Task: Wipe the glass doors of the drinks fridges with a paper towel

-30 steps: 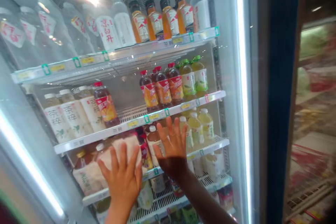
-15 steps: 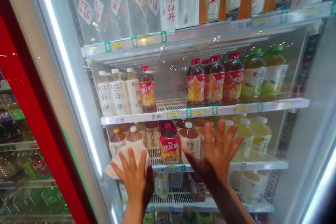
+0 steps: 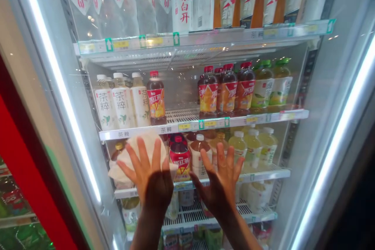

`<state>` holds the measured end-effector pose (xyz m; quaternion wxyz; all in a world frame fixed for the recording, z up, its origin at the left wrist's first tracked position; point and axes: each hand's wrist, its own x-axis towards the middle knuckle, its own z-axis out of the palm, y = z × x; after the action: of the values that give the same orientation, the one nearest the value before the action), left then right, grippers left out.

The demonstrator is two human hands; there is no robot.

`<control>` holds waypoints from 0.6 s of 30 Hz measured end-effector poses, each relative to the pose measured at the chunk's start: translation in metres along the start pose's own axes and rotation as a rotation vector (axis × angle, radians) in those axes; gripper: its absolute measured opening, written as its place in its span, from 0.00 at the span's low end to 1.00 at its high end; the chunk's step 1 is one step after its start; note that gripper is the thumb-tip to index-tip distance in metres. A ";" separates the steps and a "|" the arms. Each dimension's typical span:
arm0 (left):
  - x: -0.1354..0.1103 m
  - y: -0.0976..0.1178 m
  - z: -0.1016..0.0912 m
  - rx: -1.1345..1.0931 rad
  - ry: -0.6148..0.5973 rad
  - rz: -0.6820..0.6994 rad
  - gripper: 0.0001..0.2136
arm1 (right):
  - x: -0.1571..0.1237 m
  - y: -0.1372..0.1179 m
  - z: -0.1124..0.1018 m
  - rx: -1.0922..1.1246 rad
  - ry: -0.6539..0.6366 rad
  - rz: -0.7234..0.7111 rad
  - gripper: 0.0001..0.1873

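Note:
My left hand (image 3: 150,168) holds a pale cream cloth (image 3: 140,144) flat against what looks like the glass door of a drinks fridge. Its fingers are spread over the cloth, which bunches out past the fingertips on both sides. My right hand (image 3: 219,179) is open and bare, fingers apart and palm toward the same glass. Seen through the glass between the two hands are a red-capped iced tea bottle (image 3: 179,156) and a white-capped bottle (image 3: 199,156). The cloth hides part of the bottles behind it.
Several rows of bottles stand on white wire shelves with a labelled edge (image 3: 205,124). Bright light strips run down the left (image 3: 58,74) and right (image 3: 336,144) of the fridge. A red panel (image 3: 32,164) borders it at the left, with another drinks display beyond.
My left hand and the cloth have moved up the glass. My right hand has shifted left and slightly lower, closer to the left one. The view has swung a little to the right.

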<state>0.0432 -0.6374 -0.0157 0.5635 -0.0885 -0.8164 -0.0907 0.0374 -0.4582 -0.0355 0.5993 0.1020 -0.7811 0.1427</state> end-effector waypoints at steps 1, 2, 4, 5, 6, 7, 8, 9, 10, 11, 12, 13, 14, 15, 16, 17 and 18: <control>0.013 0.004 -0.001 0.002 0.068 -0.048 0.38 | -0.002 0.005 -0.002 -0.008 0.001 0.014 0.43; 0.019 0.009 0.000 -0.001 0.090 -0.052 0.38 | -0.005 0.011 -0.005 -0.018 0.004 0.024 0.43; 0.002 0.018 0.008 0.011 0.094 -0.007 0.38 | -0.012 0.026 -0.009 -0.043 0.009 0.034 0.43; -0.014 0.022 0.013 0.017 0.072 0.037 0.39 | -0.016 0.033 -0.010 -0.054 0.006 0.037 0.43; -0.030 0.025 0.018 0.035 0.058 0.080 0.40 | -0.019 0.040 -0.012 -0.063 -0.001 0.040 0.42; -0.040 0.028 0.022 0.042 0.052 0.092 0.41 | -0.022 0.046 -0.014 -0.067 -0.010 0.046 0.42; -0.043 0.030 0.024 0.040 0.051 0.087 0.41 | -0.024 0.051 -0.015 -0.068 -0.018 0.053 0.42; -0.036 0.031 0.023 0.028 0.056 0.066 0.41 | -0.025 0.054 -0.017 -0.065 -0.023 0.061 0.41; -0.022 0.032 0.022 0.006 0.069 0.042 0.39 | -0.025 0.056 -0.019 -0.061 -0.024 0.070 0.41; -0.004 0.033 0.020 -0.021 0.090 0.025 0.38 | -0.025 0.057 -0.020 -0.057 -0.016 0.079 0.41; 0.014 0.034 0.018 -0.037 0.135 0.012 0.37 | -0.024 0.057 -0.022 -0.054 -0.004 0.084 0.41; 0.026 0.037 0.017 -0.039 0.174 0.006 0.37 | -0.023 0.058 -0.023 -0.050 0.010 0.085 0.40; 0.030 0.041 0.018 -0.033 0.184 0.012 0.37 | -0.023 0.059 -0.024 -0.049 0.021 0.087 0.40; 0.025 0.046 0.020 -0.020 0.179 0.032 0.37 | -0.023 0.062 -0.025 -0.051 0.025 0.094 0.39; 0.011 0.051 0.024 -0.001 0.144 0.062 0.38 | -0.025 0.065 -0.026 -0.058 0.024 0.103 0.38; -0.006 0.057 0.030 0.011 0.105 0.084 0.39 | -0.028 0.069 -0.027 -0.069 0.022 0.112 0.38; -0.024 0.062 0.035 0.030 0.069 0.132 0.40 | -0.031 0.073 -0.028 -0.086 0.017 0.122 0.38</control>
<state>0.0354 -0.5701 -0.0477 0.5973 -0.1306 -0.7901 -0.0440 0.0464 -0.3803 -0.0659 0.6001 0.0274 -0.7860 0.1462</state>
